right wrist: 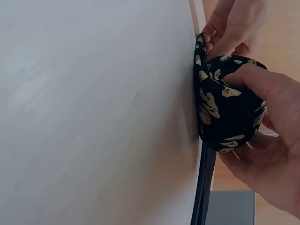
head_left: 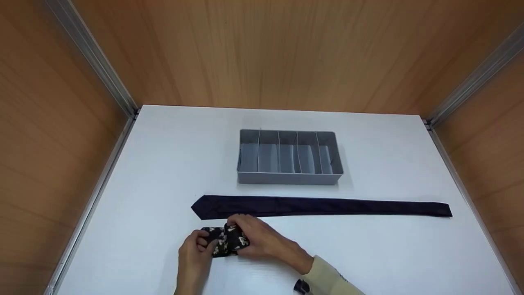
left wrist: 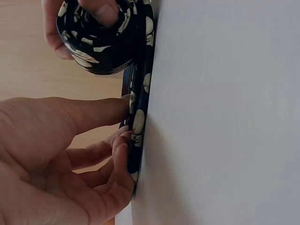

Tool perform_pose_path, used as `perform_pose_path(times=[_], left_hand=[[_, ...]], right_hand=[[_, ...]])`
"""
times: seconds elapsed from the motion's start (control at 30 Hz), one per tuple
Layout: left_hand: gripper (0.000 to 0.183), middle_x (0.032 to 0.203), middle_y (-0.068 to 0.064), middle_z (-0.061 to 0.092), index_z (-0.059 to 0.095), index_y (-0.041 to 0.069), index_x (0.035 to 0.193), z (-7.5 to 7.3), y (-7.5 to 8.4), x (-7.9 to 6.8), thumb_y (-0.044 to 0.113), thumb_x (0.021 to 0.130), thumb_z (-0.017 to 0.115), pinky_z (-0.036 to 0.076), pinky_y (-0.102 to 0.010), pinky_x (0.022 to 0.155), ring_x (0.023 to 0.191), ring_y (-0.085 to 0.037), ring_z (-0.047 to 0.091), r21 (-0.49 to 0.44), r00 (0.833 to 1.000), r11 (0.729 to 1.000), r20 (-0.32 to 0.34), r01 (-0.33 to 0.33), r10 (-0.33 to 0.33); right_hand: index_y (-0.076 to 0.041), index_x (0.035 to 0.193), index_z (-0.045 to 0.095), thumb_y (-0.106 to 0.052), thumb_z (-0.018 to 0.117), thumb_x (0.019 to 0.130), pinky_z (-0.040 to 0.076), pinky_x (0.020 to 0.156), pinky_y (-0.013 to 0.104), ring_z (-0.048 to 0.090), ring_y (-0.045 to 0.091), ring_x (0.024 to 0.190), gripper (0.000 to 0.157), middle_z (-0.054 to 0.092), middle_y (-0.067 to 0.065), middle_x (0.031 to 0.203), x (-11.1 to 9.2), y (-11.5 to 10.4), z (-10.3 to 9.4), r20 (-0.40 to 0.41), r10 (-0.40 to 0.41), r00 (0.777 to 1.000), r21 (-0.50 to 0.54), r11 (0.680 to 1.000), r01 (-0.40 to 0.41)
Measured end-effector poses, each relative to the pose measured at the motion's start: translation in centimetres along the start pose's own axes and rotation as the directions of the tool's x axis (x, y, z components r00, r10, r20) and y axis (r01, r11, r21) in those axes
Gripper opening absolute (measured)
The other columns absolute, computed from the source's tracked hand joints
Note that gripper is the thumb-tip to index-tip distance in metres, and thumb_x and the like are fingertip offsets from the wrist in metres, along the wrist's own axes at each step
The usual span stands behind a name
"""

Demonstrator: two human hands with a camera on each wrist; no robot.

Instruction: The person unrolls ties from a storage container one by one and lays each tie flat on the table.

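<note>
A black necktie [head_left: 236, 239] with cream flowers is partly rolled up near the front of the table. My right hand [head_left: 262, 239] grips the roll, its thumb pressed into the coil in the right wrist view. Flat on the white surface, the tie's unrolled end [left wrist: 137, 122] runs out from under the roll to the left. My left hand [head_left: 194, 256] pinches that end between thumb and fingers, close to the tabletop. Just beyond both hands, a dark navy necktie [head_left: 319, 206] lies stretched out flat, its pointed wide end at the left.
A grey organizer box [head_left: 290, 178] with several compartments, nothing in them, stands behind the navy tie. Wooden panels [head_left: 262, 57] enclose the white table [head_left: 147, 172] at the back and both sides. A small black object [head_left: 302, 286] shows by the right sleeve.
</note>
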State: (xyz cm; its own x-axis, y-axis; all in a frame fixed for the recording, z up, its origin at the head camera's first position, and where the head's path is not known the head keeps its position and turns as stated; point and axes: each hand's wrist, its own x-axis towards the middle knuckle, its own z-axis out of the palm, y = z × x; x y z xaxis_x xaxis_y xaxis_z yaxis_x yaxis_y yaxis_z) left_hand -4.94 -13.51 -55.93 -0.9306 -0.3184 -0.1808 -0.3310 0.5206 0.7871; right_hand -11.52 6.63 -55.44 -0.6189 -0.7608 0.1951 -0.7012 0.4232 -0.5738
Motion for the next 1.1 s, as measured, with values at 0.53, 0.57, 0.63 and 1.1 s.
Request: perform_pose_path(times=[0.53, 0.57, 0.63, 1.1], left_hand=[[0.026, 0.085, -0.006, 0.057, 0.064, -0.003, 0.109, 0.0, 0.1, -0.1, 0.004, 0.089, 0.078, 0.045, -0.025, 0.062, 0.074, -0.016, 0.053, -0.015, 1.0, 1.0, -0.001, -0.004, 0.004], [0.026, 0.085, -0.006, 0.057, 0.064, -0.003, 0.109, 0.0, 0.1, -0.1, 0.004, 0.089, 0.078, 0.045, -0.025, 0.062, 0.074, -0.016, 0.053, -0.014, 1.0, 1.0, -0.003, 0.0, -0.001], [0.026, 0.085, -0.006, 0.058, 0.064, -0.003, 0.109, 0.0, 0.1, -0.1, 0.004, 0.089, 0.078, 0.046, -0.024, 0.062, 0.074, -0.016, 0.054, -0.01, 1.0, 1.0, -0.009, -0.001, 0.001], [0.027, 0.087, -0.007, 0.058, 0.063, -0.004, 0.11, 0.0, -0.1, 0.1, 0.004, 0.09, 0.078, 0.046, -0.025, 0.063, 0.076, -0.017, 0.054, -0.017, 1.0, 1.0, 0.005, 0.009, -0.009]], right_hand=[[-0.011, 0.133, 0.052, -0.013, 0.09, 0.075, 0.049, 0.098, 0.025, 0.059, 0.013, 0.11, 0.069, 0.062, 0.002, 0.121, -1.1, 0.6, -1.1, 0.009, -0.023, 1.0, -0.023, 0.999, 0.024], [-0.012, 0.133, 0.053, -0.013, 0.089, 0.075, 0.049, 0.096, 0.024, 0.059, 0.012, 0.109, 0.069, 0.062, 0.001, 0.12, -1.2, 0.7, -1.2, 0.009, -0.022, 1.0, -0.023, 0.999, 0.022], [-0.012, 0.132, 0.054, -0.012, 0.089, 0.075, 0.049, 0.091, 0.021, 0.058, 0.01, 0.102, 0.067, 0.062, 0.001, 0.116, -1.3, 0.8, -1.4, 0.007, -0.027, 1.0, -0.013, 1.0, 0.027], [-0.01, 0.13, 0.057, -0.009, 0.089, 0.073, 0.049, 0.093, 0.022, 0.058, 0.012, 0.102, 0.065, 0.061, 0.002, 0.114, -2.2, 1.7, -1.9, -0.004, -0.073, 0.997, -0.003, 0.997, 0.073]])
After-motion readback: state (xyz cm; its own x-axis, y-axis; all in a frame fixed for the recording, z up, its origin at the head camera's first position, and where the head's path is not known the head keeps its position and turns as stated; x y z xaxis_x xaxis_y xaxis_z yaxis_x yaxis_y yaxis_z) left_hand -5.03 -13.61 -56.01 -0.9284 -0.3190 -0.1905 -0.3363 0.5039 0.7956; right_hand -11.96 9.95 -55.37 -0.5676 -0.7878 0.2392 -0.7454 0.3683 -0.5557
